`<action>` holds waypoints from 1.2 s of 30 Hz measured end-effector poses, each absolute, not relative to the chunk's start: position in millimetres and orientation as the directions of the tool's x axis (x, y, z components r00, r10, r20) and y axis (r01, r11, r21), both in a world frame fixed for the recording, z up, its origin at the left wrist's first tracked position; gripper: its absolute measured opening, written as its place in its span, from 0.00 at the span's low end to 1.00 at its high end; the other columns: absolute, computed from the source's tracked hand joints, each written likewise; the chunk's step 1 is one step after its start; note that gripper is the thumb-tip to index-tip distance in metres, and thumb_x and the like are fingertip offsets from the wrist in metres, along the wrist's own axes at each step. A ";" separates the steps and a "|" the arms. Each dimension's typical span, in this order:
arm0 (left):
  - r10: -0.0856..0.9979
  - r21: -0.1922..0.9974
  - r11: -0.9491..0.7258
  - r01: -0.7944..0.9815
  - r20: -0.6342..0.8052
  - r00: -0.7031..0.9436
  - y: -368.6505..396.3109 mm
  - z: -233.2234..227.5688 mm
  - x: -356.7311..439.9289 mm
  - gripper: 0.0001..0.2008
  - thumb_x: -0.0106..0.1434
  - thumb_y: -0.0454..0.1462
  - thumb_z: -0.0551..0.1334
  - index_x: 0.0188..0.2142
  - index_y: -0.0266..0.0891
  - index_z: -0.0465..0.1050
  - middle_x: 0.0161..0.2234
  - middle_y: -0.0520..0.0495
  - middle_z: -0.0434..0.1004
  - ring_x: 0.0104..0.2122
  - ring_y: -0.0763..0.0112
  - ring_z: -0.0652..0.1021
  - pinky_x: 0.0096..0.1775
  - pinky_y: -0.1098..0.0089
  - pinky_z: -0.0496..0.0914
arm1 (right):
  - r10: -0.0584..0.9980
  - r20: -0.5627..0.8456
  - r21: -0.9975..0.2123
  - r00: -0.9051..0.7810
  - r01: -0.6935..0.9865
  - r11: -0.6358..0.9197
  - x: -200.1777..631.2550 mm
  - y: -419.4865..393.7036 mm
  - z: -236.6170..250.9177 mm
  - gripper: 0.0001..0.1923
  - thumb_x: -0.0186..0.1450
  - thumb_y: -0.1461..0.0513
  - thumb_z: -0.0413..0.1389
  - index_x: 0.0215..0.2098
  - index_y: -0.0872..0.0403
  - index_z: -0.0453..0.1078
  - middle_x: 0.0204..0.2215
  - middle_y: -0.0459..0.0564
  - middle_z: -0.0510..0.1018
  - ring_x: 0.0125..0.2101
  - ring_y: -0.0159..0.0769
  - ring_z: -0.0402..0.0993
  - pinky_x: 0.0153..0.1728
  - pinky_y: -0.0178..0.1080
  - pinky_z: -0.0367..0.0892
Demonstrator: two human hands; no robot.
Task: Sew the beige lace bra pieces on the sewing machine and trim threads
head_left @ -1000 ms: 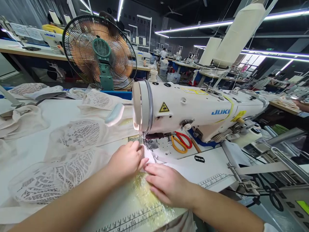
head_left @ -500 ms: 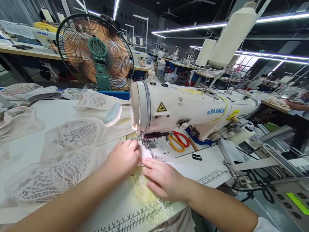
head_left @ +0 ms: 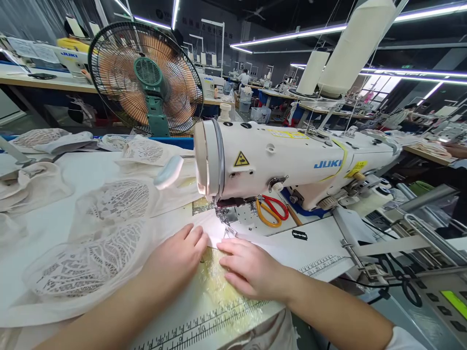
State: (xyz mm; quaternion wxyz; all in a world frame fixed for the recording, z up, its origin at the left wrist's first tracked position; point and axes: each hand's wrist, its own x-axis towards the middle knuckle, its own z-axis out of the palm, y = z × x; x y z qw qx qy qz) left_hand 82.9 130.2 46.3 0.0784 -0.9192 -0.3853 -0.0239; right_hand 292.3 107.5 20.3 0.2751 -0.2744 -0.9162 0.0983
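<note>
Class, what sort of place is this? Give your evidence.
Probably a garment-sewing workshop: a white JUKI sewing machine stands in front, pale lace-patterned fabric pieces lie beside it, and more white sewing machines stand behind.

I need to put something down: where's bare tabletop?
Tabletop at left, between stacked pieces and lace pieces; smaller patch between left forearm and printed ruler. Crowded: at the sewing machine, with fabric, left hand and right hand.

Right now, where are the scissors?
In the head view, the scissors lie right of centre, under the machine's arm, beyond the right hand.
</note>
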 end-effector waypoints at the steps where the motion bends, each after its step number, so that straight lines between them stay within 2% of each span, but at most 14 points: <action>1: 0.684 -0.145 -0.705 0.695 0.119 0.719 130.1 43.2 82.6 0.20 0.56 0.22 0.51 0.44 0.33 0.74 0.41 0.35 0.75 0.44 0.51 0.73 0.43 0.56 0.71 | 0.554 0.450 -0.329 -0.701 0.446 0.832 292.5 107.5 20.7 0.10 0.62 0.65 0.49 0.36 0.61 0.70 0.46 0.61 0.73 0.49 0.43 0.68 0.53 0.42 0.65; 4: 0.650 -0.192 -0.720 0.667 0.150 0.745 129.6 35.7 80.9 0.20 0.61 0.29 0.54 0.52 0.41 0.70 0.46 0.32 0.73 0.51 0.44 0.70 0.46 0.47 0.69 | 0.543 0.442 -0.327 -0.714 0.435 0.839 293.2 107.4 22.0 0.10 0.63 0.65 0.48 0.36 0.60 0.70 0.45 0.61 0.74 0.49 0.43 0.68 0.52 0.42 0.65; 7: 0.638 -0.157 -0.736 0.659 0.166 0.752 131.5 34.4 78.3 0.16 0.64 0.35 0.54 0.50 0.44 0.72 0.47 0.33 0.73 0.52 0.43 0.69 0.46 0.42 0.68 | 0.542 0.429 -0.327 -0.723 0.436 0.839 293.6 107.1 22.3 0.09 0.63 0.64 0.48 0.35 0.59 0.69 0.45 0.60 0.74 0.48 0.43 0.69 0.50 0.43 0.66; 13: 0.625 -0.080 -0.765 0.639 0.151 0.766 144.0 37.3 72.6 0.16 0.64 0.35 0.55 0.50 0.46 0.72 0.48 0.34 0.73 0.54 0.42 0.68 0.47 0.39 0.65 | 0.548 0.427 -0.334 -0.719 0.438 0.835 294.6 107.3 21.6 0.07 0.63 0.64 0.48 0.35 0.56 0.68 0.44 0.58 0.74 0.47 0.41 0.68 0.48 0.43 0.67; 20: 0.638 -0.049 -0.759 0.649 0.139 0.757 154.6 37.3 66.4 0.17 0.63 0.35 0.55 0.50 0.49 0.71 0.52 0.35 0.71 0.57 0.43 0.65 0.49 0.38 0.63 | 0.560 0.429 -0.347 -0.709 0.443 0.827 294.6 108.1 22.6 0.06 0.62 0.64 0.49 0.33 0.56 0.67 0.44 0.57 0.75 0.46 0.41 0.69 0.48 0.42 0.67; 27: 0.627 -0.067 -0.771 0.633 0.097 0.773 160.4 40.1 64.2 0.17 0.64 0.35 0.55 0.52 0.51 0.70 0.54 0.36 0.69 0.58 0.44 0.64 0.50 0.39 0.63 | 0.567 0.429 -0.364 -0.703 0.440 0.821 295.2 107.4 22.5 0.07 0.62 0.64 0.49 0.33 0.56 0.68 0.44 0.57 0.75 0.47 0.41 0.69 0.49 0.43 0.66; 32: 0.653 -0.045 -0.754 0.656 0.064 0.755 168.6 44.2 63.1 0.18 0.64 0.34 0.54 0.51 0.52 0.71 0.56 0.38 0.67 0.60 0.46 0.60 0.53 0.39 0.58 | 0.568 0.443 -0.357 -0.693 0.445 0.821 295.5 108.2 22.1 0.07 0.62 0.64 0.48 0.32 0.56 0.68 0.44 0.57 0.75 0.46 0.40 0.70 0.49 0.43 0.66; 36: 0.678 -0.111 -0.732 0.673 -0.009 0.735 177.4 49.8 62.1 0.20 0.63 0.32 0.53 0.52 0.54 0.70 0.58 0.42 0.66 0.61 0.49 0.58 0.56 0.40 0.52 | 0.581 0.398 -0.349 -0.710 0.469 0.811 295.9 108.9 22.0 0.06 0.62 0.64 0.49 0.32 0.55 0.68 0.45 0.57 0.75 0.45 0.40 0.70 0.49 0.44 0.66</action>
